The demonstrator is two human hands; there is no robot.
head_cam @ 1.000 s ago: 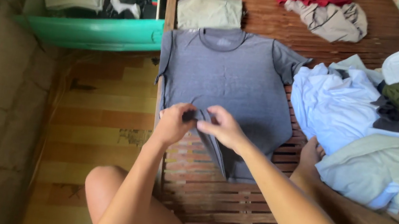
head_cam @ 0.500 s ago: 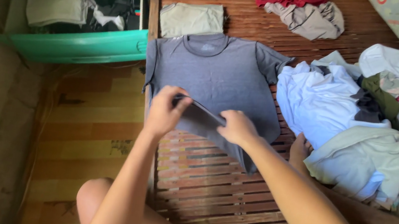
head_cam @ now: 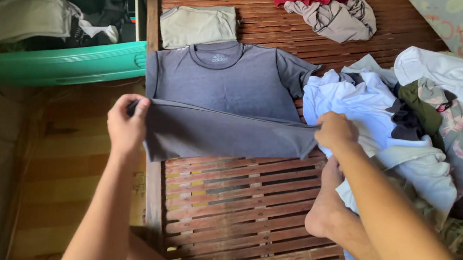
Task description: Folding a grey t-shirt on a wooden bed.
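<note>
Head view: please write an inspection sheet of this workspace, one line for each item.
Surface: slatted wooden platform, mostly covered by clothes.
Job's things: grey T-shirt lying flat, its lower part lifted and stretched.
Clutter: loose clothes pile; folded beige garment; red and grey garments.
Grippers: left hand and right hand each grip the fold.
Cables: nothing seen.
Surroundings: open green drawer holding clothes; wooden floor.

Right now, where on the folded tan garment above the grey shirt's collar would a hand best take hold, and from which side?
Judging by its pose, the folded tan garment is best taken by its near long edge, coming from the grey shirt side. It lies flat as a neat rectangle on the slatted wooden platform, so a flat grip slid under that edge should keep the fold together.
</note>
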